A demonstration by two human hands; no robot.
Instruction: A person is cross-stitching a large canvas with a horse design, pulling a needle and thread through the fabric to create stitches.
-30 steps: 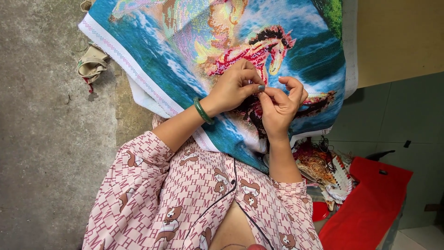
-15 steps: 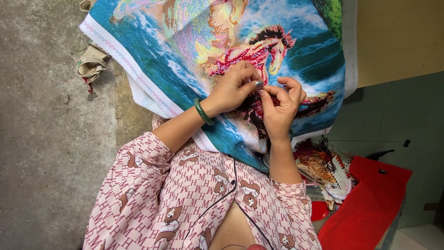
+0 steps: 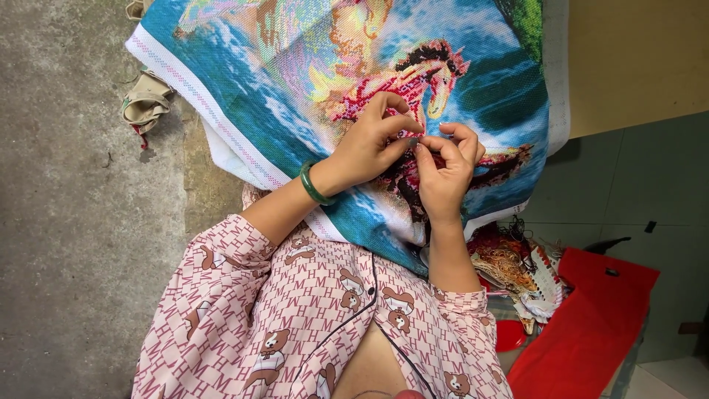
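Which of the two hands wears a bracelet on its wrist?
The left hand wears a green bangle on its wrist; the right hand has a bare wrist.

Both forearms come up from the bottom of the view and bend towards each other, so the two hands meet in the middle. The left hand [image 3: 373, 144] lies with its back to the camera, the wrist a little bent, the fingers curled and the thumb and forefinger pressed together at the tips. The right hand [image 3: 445, 166] stands just beside it, the fingers also curled inward, the fingertips [image 3: 422, 142] pinched close. The tips of both hands are touching or almost touching. Both forearms are bare.
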